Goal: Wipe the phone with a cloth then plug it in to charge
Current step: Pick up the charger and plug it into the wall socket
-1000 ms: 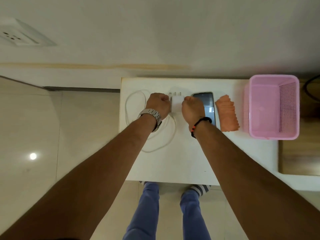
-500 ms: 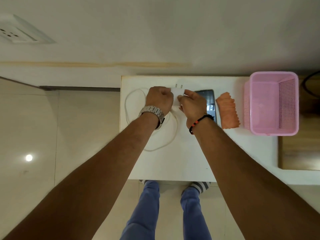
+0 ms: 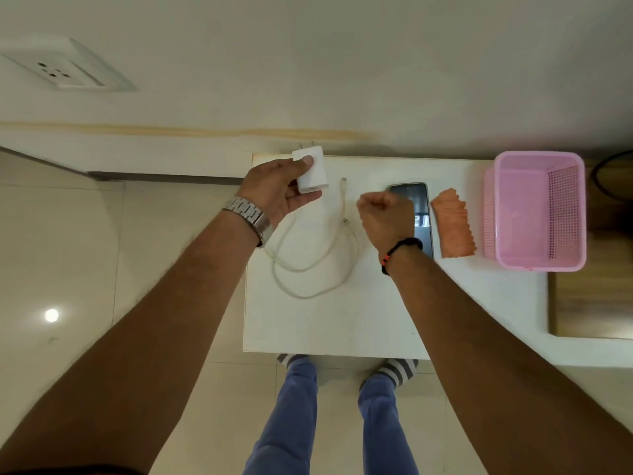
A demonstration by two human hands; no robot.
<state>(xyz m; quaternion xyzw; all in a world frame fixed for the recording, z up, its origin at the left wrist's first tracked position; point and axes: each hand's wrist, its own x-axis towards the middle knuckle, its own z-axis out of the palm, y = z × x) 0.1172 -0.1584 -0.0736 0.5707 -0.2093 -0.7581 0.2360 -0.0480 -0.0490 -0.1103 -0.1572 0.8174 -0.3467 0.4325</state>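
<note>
My left hand (image 3: pixel 279 190) holds a white charger adapter (image 3: pixel 311 169) above the far left corner of the white table (image 3: pixel 342 320), prongs pointing at the wall. A white cable (image 3: pixel 318 262) lies looped on the table, both its ends loose near the middle. My right hand (image 3: pixel 385 214) is a closed fist hovering over the left part of the dark phone (image 3: pixel 419 214), which lies face up. A folded orange cloth (image 3: pixel 454 228) rests just right of the phone.
A pink plastic basket (image 3: pixel 537 210) stands at the table's right end. A white wall socket (image 3: pixel 65 72) sits on the wall far to the upper left. My legs and striped socks show below the table's near edge.
My left hand has lifted the adapter up and to the left, away from the cable. My right hand let go of the adapter and moved right, over the phone.
</note>
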